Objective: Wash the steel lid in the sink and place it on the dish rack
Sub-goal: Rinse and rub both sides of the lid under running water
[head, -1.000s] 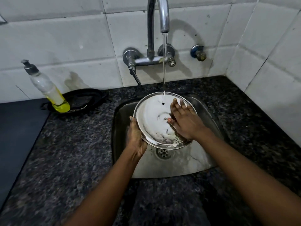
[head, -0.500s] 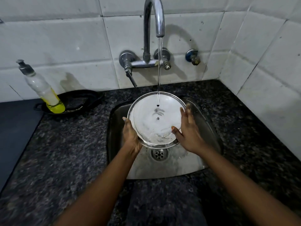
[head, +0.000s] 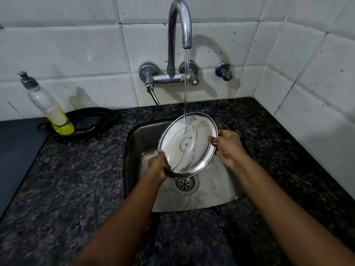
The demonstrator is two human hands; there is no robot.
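**Lid held under the running tap**

I see the steel lid (head: 187,145) held over the sink (head: 211,191), tilted so its inner face looks up toward me, above the drain (head: 185,183). A thin stream of water (head: 186,89) falls from the tap (head: 179,35) and lands on the upper part of the lid, spreading across the shiny surface.

My left hand (head: 160,166) grips the lid's lower left edge, its fingers closed on the rim. My right hand (head: 227,147) takes the right edge, its fingers closed on the rim there too, thumb on the inner face. So the lid is clamped from both sides and touches neither the sink floor nor the walls, as far as I can tell.

On the dark speckled table (head: 76,179) left of the sink stands a soap bottle (head: 49,108) with yellow liquid at the bottom, leaning against the white tiled wall (head: 76,54). It sits in a shallow black dish (head: 90,120).
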